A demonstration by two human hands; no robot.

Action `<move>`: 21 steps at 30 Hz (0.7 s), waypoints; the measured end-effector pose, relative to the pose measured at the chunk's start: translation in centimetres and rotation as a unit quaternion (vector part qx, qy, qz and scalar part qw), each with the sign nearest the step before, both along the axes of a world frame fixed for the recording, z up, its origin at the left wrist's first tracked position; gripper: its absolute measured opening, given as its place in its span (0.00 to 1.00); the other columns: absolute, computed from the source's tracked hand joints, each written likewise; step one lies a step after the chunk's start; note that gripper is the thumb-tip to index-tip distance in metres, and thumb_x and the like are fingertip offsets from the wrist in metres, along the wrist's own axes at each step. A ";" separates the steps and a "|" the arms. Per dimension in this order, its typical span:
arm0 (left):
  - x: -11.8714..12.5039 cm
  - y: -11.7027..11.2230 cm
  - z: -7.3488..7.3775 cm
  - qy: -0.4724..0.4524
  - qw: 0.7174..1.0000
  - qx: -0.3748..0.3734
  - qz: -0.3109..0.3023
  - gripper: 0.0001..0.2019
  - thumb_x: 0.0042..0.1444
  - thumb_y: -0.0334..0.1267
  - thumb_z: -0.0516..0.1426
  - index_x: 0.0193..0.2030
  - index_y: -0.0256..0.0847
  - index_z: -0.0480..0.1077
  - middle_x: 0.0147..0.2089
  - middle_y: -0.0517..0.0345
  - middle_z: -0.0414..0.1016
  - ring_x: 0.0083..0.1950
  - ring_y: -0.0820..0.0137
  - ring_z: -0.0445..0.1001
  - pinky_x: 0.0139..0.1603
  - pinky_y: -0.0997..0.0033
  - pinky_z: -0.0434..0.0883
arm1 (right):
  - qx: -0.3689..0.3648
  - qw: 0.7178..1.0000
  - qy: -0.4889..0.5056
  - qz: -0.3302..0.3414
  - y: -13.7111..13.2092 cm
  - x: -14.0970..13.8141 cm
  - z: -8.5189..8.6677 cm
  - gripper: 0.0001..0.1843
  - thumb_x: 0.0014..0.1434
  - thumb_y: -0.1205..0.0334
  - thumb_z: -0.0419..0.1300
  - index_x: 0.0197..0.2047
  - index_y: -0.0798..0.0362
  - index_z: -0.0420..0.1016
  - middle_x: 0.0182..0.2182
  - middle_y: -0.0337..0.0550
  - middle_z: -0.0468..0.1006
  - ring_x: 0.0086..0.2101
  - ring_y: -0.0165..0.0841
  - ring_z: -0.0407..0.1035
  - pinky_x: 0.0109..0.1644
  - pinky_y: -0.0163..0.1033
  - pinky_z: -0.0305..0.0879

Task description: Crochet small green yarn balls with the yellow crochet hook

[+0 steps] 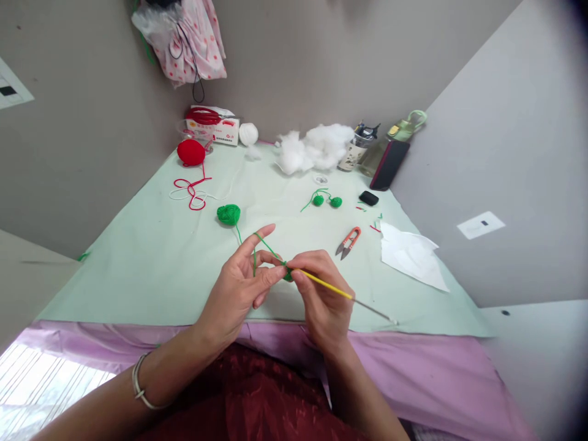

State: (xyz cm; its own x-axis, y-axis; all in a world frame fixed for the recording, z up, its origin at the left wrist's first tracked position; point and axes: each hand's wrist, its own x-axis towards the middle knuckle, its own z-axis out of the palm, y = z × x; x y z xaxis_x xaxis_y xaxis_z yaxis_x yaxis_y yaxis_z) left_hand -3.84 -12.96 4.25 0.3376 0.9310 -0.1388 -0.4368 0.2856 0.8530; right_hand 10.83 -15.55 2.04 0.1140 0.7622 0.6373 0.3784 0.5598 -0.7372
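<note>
My left hand (245,282) pinches a small piece of green crochet work (288,275) between thumb and finger. Its raised index finger carries a strand of green yarn (271,250), which runs back to a green yarn ball (228,214) on the table. In my right hand (324,294) is a crochet hook (326,283) with a yellow grip and a metal shaft, held like a pencil. The hook's working tip meets the green piece and is hidden by my fingers. Both hands are close together above the table's near edge.
Orange thread snips (349,242) lie right of my hands, near white paper (411,254). Two green crocheted balls (336,202) sit beyond. Along the back stand red yarn (191,152), white stuffing (315,149), a pen cup (353,153), a phone (389,165) and a bottle (399,130).
</note>
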 end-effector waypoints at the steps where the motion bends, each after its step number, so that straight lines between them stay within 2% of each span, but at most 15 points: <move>1: 0.1 -0.1 0.0 -0.006 1.000 -0.008 0.003 0.37 0.55 0.30 0.69 0.71 0.48 0.65 0.38 0.66 0.72 0.20 0.87 0.56 0.18 0.84 0.53 | 0.036 0.997 -0.050 -0.036 -0.1 -0.2 -0.4 0.13 0.66 0.71 0.63 0.49 0.45 0.82 0.38 0.42 0.80 0.39 0.34 0.76 0.42 0.39 0.74; 3: 0.3 -0.3 0.0 -0.030 0.999 -0.043 -0.012 0.35 0.57 0.33 0.69 0.70 0.43 0.65 0.31 0.69 0.68 0.19 0.86 0.52 0.18 0.84 0.51 | 0.111 0.982 -0.114 -0.100 -0.3 -0.5 -1.0 0.17 0.65 0.73 0.64 0.53 0.45 0.83 0.41 0.45 0.81 0.40 0.35 0.77 0.42 0.40 0.75; 5: 0.3 -0.2 0.1 -0.064 0.993 -0.088 -0.052 0.30 0.59 0.36 0.68 0.67 0.37 0.69 0.24 0.73 0.60 0.19 0.85 0.46 0.18 0.83 0.49 | 0.146 0.976 -0.108 -0.119 -0.4 -0.7 -1.2 0.18 0.65 0.73 0.64 0.53 0.44 0.83 0.42 0.45 0.82 0.41 0.36 0.77 0.41 0.41 0.75; 8: -0.1 0.3 0.4 -0.097 0.985 -0.117 -0.077 0.24 0.59 0.35 0.67 0.61 0.33 0.73 0.22 0.75 0.54 0.20 0.84 0.41 0.19 0.83 0.48 | 0.076 0.994 -0.005 -0.078 -0.3 -0.4 -0.6 0.13 0.67 0.70 0.63 0.47 0.44 0.84 0.36 0.42 0.82 0.37 0.35 0.77 0.40 0.41 0.74; 10: -0.4 0.6 0.5 -0.091 0.989 -0.104 -0.059 0.22 0.58 0.33 0.67 0.60 0.34 0.75 0.24 0.73 0.56 0.20 0.85 0.41 0.19 0.82 0.48 | 0.005 0.995 0.099 -0.032 -0.1 0.1 0.1 0.09 0.69 0.67 0.61 0.43 0.46 0.83 0.31 0.39 0.80 0.33 0.34 0.76 0.37 0.41 0.73; 13: -0.5 0.5 0.6 -0.052 0.996 -0.066 -0.043 0.21 0.59 0.33 0.67 0.60 0.40 0.76 0.30 0.68 0.65 0.19 0.87 0.45 0.18 0.82 0.46 | -0.067 0.972 0.221 0.047 0.4 0.5 0.7 0.09 0.70 0.61 0.61 0.40 0.48 0.83 0.29 0.38 0.78 0.28 0.31 0.72 0.35 0.40 0.71; 15: -0.3 0.3 0.4 -0.023 0.998 -0.038 -0.046 0.22 0.59 0.34 0.68 0.60 0.45 0.75 0.35 0.66 0.69 0.20 0.88 0.48 0.18 0.82 0.46 | -0.080 0.968 0.227 0.067 0.6 0.3 0.7 0.08 0.68 0.59 0.63 0.39 0.48 0.84 0.32 0.40 0.80 0.31 0.32 0.74 0.36 0.40 0.72; 18: -0.1 -0.1 0.1 0.003 0.999 -0.011 -0.052 0.23 0.58 0.36 0.69 0.60 0.48 0.75 0.37 0.65 0.71 0.21 0.87 0.51 0.19 0.82 0.48 | -0.069 0.976 0.197 0.055 0.6 0.0 0.6 0.06 0.67 0.60 0.65 0.39 0.46 0.85 0.36 0.42 0.84 0.36 0.34 0.76 0.38 0.40 0.73; 21: -0.3 -0.1 -0.1 0.022 0.999 -0.002 -0.043 0.24 0.57 0.36 0.70 0.61 0.49 0.75 0.41 0.62 0.73 0.22 0.86 0.54 0.19 0.81 0.50 | -0.072 0.974 0.210 0.050 0.5 0.0 0.4 0.07 0.68 0.60 0.64 0.40 0.46 0.85 0.34 0.40 0.83 0.33 0.32 0.74 0.38 0.39 0.72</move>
State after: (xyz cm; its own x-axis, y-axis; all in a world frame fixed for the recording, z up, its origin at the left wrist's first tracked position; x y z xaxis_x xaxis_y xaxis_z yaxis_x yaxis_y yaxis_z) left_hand -4.10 -13.02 4.17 0.4105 0.8978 -0.1596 -0.3726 0.3249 0.8693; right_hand 10.85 -15.07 2.47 0.2626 0.8612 0.4351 -0.0249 0.4568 -0.8892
